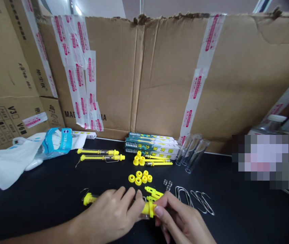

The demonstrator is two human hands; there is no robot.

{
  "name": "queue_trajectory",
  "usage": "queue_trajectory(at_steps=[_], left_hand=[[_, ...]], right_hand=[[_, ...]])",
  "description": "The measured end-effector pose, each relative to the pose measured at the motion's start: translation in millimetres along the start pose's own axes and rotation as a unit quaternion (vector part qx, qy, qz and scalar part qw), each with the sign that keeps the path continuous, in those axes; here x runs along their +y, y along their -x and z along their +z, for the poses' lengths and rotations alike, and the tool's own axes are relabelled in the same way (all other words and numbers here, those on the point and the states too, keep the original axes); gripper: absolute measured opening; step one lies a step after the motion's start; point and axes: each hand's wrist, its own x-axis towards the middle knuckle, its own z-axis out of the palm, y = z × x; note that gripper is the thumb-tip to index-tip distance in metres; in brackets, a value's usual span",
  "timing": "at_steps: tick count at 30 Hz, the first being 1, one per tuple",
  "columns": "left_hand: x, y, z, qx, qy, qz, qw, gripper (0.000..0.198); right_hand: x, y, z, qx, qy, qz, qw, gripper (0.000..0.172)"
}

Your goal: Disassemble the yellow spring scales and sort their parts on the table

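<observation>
A tubular spring scale [88, 199] with yellow ends lies across the front of the table, its wire hook pointing left. My left hand [111, 211] is closed over its middle and hides most of the tube. At the right end, the fingers of my right hand [177, 217] pinch the yellow end cap [150, 208]. Just behind my hands are flat yellow plastic pieces [153, 192], partly covered by my fingers. Several yellow rings and caps [138, 174] sit farther back. Small springs [169, 185] and bent wire hooks [202, 201] lie beyond my right hand.
Two other spring scales [101, 157] lie back left, beside a tissue pack [58, 140] and white plastic wrapping [9, 162]. Printed boxes [151, 147], yellow rods [159, 163] and clear tubes [196, 156] are at the back. A tall cardboard wall [169, 74] stands behind them.
</observation>
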Motion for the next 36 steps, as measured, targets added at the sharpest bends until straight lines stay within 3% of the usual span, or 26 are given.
queue_trajectory(at_steps=[8,12,15,19,21,23,26,29,31,32,36], left_hand=[[-9.0,-7.6,0.9,0.044,0.013,-0.044,0.998,0.033],[-11.5,-9.5,0.1,0.082,0.032,-0.026,0.996,0.034],[-10.5,-10.3,-0.9,0.088,0.035,-0.021,0.995,0.036],[-8.8,-11.9,-0.8,0.108,0.065,-0.025,0.992,0.039],[-8.8,-12.5,0.2,0.12,0.084,-0.034,0.989,0.038],[-9.1,-12.5,1.5,0.129,0.094,-0.042,0.986,0.036],[-9.0,-11.4,3.4,0.13,0.081,-0.065,0.986,0.036],[-8.0,-8.9,4.6,0.125,0.052,-0.089,0.987,0.032],[-7.6,-6.8,5.1,0.122,0.05,-0.082,0.988,0.025],[-7.6,-5.7,5.3,0.118,0.056,-0.072,0.989,0.022],[-9.6,-2.5,6.4,0.087,0.104,-0.046,0.99,0.023]], right_hand=[[4.8,-10.1,-0.5,0.024,0.01,-0.008,1.0,0.035],[7.7,-9.8,-6.2,0.034,0.095,-0.091,0.991,0.022],[7.2,-9.1,-11.9,0.051,0.16,-0.222,0.96,0.015],[1.2,-10.6,-19.5,0.04,0.236,-0.389,0.89,0.019],[-2.2,-12.0,-22.9,0.015,0.278,-0.431,0.858,0.02],[-3.5,-13.2,-25.2,0.003,0.29,-0.444,0.848,0.017],[-0.9,-13.3,-25.4,0.02,0.245,-0.4,0.883,0.017],[1.7,-11.7,-23.1,0.013,0.195,-0.287,0.938,0.026],[1.8,-11.0,-21.3,-0.002,0.162,-0.215,0.963,0.017],[1.6,-10.9,-20.5,-0.003,0.147,-0.19,0.971,0.008],[2.8,-12.4,-19.6,0.025,0.094,-0.13,0.987,0.012]])
